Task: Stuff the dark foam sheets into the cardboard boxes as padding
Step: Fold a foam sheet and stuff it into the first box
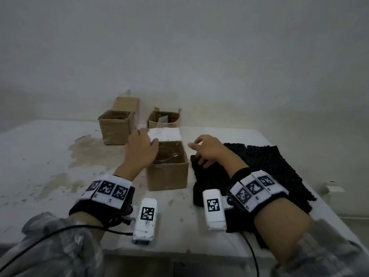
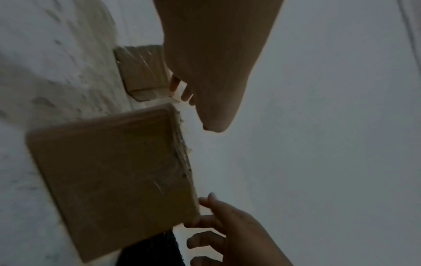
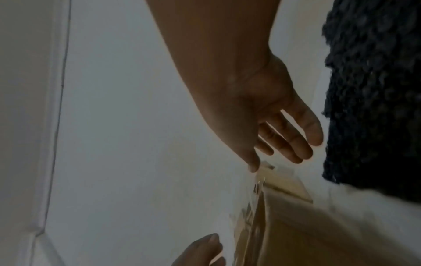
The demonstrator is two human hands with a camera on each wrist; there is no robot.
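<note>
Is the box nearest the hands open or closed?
Open. The nearest box has its white flap folded back, so its inside shows, with something clear and glassy in it. No dark foam is inside yet.

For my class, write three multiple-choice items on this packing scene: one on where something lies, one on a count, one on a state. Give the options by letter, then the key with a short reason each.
1. Where do the dark foam sheets lie relative to the near cardboard box?
A. To its right on the table
B. Inside it
C. Behind it against the wall

2. How many cardboard boxes stand on the table?
A. One
B. Three
C. Five

3. What is the state of the near cardboard box?
A. Taped shut
B. Tipped on its side
C. Open at the top with no foam inside

Key:
1 A: the sheets lie flat beside the box, under the right hand.
2 B: one near box and two far boxes.
3 C: its flap stands up by the left hand and only something clear shows inside.
</note>
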